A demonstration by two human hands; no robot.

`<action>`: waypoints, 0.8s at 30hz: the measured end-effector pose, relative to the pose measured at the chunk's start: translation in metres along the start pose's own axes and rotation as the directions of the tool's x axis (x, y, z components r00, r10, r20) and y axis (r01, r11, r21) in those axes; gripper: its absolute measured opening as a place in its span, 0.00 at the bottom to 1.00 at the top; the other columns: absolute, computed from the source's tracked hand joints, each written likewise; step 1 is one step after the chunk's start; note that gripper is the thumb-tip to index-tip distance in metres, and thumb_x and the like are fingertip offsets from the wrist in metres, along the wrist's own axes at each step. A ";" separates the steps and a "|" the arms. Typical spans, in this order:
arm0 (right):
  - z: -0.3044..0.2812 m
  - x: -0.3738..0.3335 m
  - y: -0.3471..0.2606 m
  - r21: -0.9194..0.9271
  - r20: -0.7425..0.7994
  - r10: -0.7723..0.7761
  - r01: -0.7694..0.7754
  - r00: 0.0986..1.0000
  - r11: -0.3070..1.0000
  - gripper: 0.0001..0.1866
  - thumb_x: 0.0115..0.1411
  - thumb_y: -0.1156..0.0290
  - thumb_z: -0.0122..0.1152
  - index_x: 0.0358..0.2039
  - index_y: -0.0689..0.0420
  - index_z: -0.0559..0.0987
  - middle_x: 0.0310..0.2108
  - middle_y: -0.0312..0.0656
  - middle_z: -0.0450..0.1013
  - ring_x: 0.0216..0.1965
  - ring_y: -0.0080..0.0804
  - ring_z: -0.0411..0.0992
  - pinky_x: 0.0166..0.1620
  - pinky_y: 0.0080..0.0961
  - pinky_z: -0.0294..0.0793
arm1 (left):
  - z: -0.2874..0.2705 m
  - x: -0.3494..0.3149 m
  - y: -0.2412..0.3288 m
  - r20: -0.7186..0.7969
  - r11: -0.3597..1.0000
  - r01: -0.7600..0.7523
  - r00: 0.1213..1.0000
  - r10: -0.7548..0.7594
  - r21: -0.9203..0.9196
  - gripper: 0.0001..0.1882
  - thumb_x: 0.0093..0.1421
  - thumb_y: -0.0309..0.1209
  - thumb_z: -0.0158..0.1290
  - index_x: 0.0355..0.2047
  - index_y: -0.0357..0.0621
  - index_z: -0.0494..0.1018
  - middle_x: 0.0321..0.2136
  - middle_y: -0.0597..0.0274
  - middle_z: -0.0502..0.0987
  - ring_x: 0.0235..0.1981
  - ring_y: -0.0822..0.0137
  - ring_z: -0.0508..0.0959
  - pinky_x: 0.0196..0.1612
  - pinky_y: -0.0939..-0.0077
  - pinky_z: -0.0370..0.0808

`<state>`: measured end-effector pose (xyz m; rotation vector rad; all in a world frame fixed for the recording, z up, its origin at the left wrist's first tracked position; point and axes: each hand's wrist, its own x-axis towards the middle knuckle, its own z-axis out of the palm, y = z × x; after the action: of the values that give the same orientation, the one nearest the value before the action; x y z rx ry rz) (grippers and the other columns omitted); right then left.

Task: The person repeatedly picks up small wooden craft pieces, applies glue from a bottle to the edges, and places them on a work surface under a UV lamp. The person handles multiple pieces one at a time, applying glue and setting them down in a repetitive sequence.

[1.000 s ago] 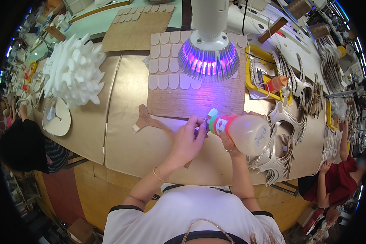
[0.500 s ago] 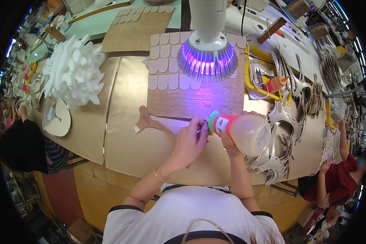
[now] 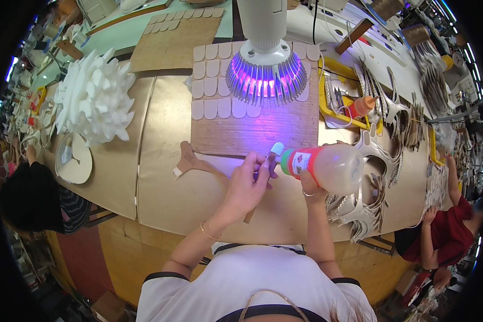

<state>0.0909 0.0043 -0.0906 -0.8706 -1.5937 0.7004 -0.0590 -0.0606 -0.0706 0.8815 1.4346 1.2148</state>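
My left hand point(image 3: 248, 182) pinches a brown strap piece point(image 3: 273, 156) whose pale rounded tip points up toward the lamp's glow. Part of the same or another strip shows below that hand. In my right hand point(image 3: 312, 188) a squeeze bottle point(image 3: 335, 167) lies tilted on its side, see-through with a red band and a green cap. Its cap end is close beside the strap tip; whether they touch I cannot tell. A brown forked cut-out point(image 3: 190, 161) lies on the table left of my left hand, its other end hidden behind that hand.
A lamp point(image 3: 266, 75) glowing violet hangs over a cardboard sheet point(image 3: 241, 140) with rows of pale rounded tabs. White spiky foam point(image 3: 95, 99) stands left beside a round dish point(image 3: 74, 161). On the right are a yellow tray point(image 3: 327, 115), an orange bottle point(image 3: 363, 106) and strap pieces point(image 3: 357, 214).
The bottle has shifted a little right and tilted flatter, away from my left fingers. The strap's pale tip now shows above my left fingertips.
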 end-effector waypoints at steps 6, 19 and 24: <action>0.000 0.000 -0.002 -0.181 0.130 -0.107 0.130 0.986 0.975 0.30 0.42 0.58 0.71 0.44 0.56 0.73 0.38 0.41 0.71 0.39 0.39 0.69 0.44 0.33 0.69 | -0.002 -0.002 0.004 0.014 1.000 0.019 1.000 -0.019 0.019 0.07 0.66 0.28 0.41 0.37 0.36 0.65 0.25 0.57 0.78 0.21 0.70 0.78 0.24 0.77 0.75; -0.017 -0.004 0.021 -0.096 0.152 -0.121 0.136 0.981 0.986 0.44 0.44 0.57 0.70 0.56 0.61 0.55 0.43 0.42 0.64 0.45 0.35 0.65 0.49 0.32 0.67 | -0.003 -0.002 0.005 0.070 0.995 0.063 0.996 -0.058 -0.078 0.08 0.68 0.30 0.39 0.38 0.37 0.63 0.27 0.59 0.75 0.26 0.75 0.75 0.27 0.80 0.76; -0.004 -0.013 0.011 -0.062 -0.035 0.021 -0.023 0.999 0.998 0.34 0.44 0.54 0.66 0.48 0.58 0.68 0.41 0.42 0.68 0.46 0.40 0.65 0.50 0.36 0.65 | -0.005 0.000 -0.003 0.083 0.990 0.045 0.996 -0.034 -0.137 0.08 0.68 0.31 0.38 0.38 0.37 0.63 0.29 0.58 0.75 0.28 0.75 0.76 0.28 0.79 0.77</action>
<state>0.0976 -0.0005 -0.1060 -0.9423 -1.5840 0.6510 -0.0637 -0.0629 -0.0739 0.7940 1.2822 1.2200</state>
